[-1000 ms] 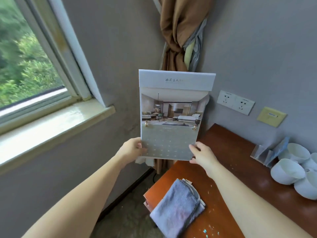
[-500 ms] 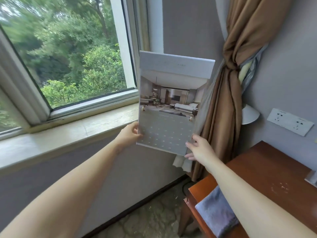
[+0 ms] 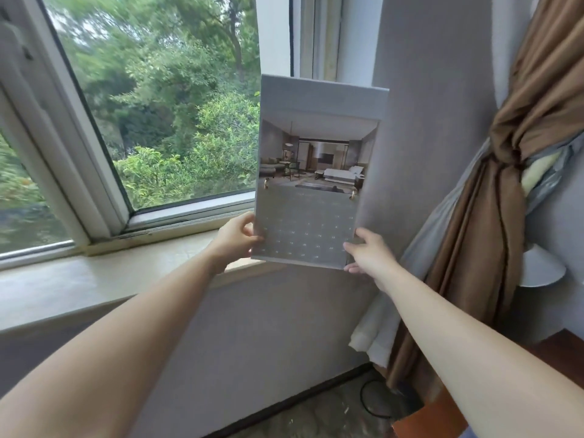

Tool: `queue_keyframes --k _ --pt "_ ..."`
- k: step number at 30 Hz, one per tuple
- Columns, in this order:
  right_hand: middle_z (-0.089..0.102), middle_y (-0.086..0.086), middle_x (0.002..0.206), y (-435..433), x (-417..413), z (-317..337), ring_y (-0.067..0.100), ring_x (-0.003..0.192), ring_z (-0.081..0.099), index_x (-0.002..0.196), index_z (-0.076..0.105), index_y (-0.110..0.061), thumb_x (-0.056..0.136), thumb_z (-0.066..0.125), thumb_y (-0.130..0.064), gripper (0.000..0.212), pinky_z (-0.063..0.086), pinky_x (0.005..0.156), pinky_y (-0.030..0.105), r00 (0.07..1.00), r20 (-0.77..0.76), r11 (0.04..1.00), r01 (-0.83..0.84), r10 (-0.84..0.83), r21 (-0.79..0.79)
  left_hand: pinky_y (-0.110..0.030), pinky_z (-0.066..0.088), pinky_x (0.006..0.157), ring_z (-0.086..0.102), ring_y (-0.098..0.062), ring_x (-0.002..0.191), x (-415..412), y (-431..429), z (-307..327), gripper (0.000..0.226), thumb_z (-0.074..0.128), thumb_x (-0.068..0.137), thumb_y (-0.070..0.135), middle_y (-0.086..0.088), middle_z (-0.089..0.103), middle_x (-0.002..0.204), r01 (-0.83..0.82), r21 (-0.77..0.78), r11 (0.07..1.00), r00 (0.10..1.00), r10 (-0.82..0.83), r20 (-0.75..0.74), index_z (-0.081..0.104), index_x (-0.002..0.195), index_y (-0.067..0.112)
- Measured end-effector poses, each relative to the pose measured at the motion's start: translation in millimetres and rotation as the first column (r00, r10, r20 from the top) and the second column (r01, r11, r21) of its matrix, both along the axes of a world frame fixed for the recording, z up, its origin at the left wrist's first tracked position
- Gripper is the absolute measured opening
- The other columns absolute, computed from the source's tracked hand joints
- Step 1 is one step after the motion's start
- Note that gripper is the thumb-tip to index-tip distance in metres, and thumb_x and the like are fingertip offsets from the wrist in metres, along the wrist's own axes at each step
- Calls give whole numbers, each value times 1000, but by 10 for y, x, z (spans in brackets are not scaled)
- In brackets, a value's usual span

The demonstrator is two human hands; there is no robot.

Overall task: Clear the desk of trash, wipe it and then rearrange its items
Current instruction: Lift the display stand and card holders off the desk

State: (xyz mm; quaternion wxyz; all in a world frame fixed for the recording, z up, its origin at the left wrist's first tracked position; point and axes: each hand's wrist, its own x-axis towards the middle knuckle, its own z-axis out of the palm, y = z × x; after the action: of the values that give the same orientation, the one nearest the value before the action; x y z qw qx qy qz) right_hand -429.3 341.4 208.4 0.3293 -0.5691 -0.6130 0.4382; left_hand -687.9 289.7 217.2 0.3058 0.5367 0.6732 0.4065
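Since the view swung from the bench to the window, the calendar now hangs upright in front of the sill and wall, left hand and right hand each pinching a btm corner, thumbs in front. Prob. it's being parked off the bench so wiping can go on. Only a bench corner shows btm right; cloth & cups are out of frame, date print too faint to read.

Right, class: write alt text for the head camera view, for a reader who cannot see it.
A person's left hand and right hand hold a calendar upright by its bottom corners, in front of a window sill. Green trees show through the window; a tied brown curtain hangs at right.
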Motion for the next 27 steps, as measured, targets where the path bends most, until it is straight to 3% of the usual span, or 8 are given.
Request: queue_keyframes --k 2,5,9,13,17,24,27 --pt "62 6 104 237 -180 40 28 74 66 112 58 -25 92 57 -8 25 58 73 33 998 -58 999 4 -6 -36 -49 57 81 63 -24 83 -121 174 -16 38 62 89 1 -6 58 80 -45 6 999 999 45 10 62 102 37" --pt "60 -2 101 576 -400 65 21 90 59 115 56 -24 86 60 -3 35 54 90 35 995 -99 996 -24 16 -80 -53 57 80 64 -31 86 -233 426 -58 44 64 88 1 -15 59 86 -95 3 996 995 94 39 60 95 44" --pt "60 -11 101 934 -598 50 20 104 57 114 50 -29 82 55 1 44 48 102 42 995 -74 988 -84 74 -131 -50 58 79 65 -29 81 -317 721 -208 39 66 85 0 -11 62 82 -190 -37 981 975 193 109 63 92 38" --pt "57 -2 123 1207 -716 -38 23 114 53 118 49 -27 79 52 4 50 44 105 42 991 -78 979 -122 110 -163 -52 58 83 64 -25 79 -321 928 -387 41 62 87 -3 -8 61 80 -211 -75 975 958 221 181 64 109 30" --pt "48 -4 120 1427 -743 -100 22 116 48 146 39 -22 82 51 5 70 41 108 41 992 -95 975 -101 83 -197 -47 59 83 62 -20 79 -291 1049 -473 43 62 90 -1 -6 52 81 -136 -101 985 969 154 192 59 123 26" --pt "54 0 118 1479 -772 -195 21 108 51 140 43 -20 83 53 4 63 40 89 29 995 -69 981 -87 76 -171 -42 59 83 55 -18 79 -309 1057 -501 38 59 93 5 -3 49 82 -51 -150 987 998 56 28 55 125 26" --pt "54 -3 116 1440 -754 -162 18 107 50 138 44 -24 84 54 3 61 36 88 26 994 -19 983 -113 112 -145 -41 54 86 58 -23 84 -294 1084 -502 39 59 95 14 -2 55 84 -82 -170 982 982 50 -181 47 131 21"
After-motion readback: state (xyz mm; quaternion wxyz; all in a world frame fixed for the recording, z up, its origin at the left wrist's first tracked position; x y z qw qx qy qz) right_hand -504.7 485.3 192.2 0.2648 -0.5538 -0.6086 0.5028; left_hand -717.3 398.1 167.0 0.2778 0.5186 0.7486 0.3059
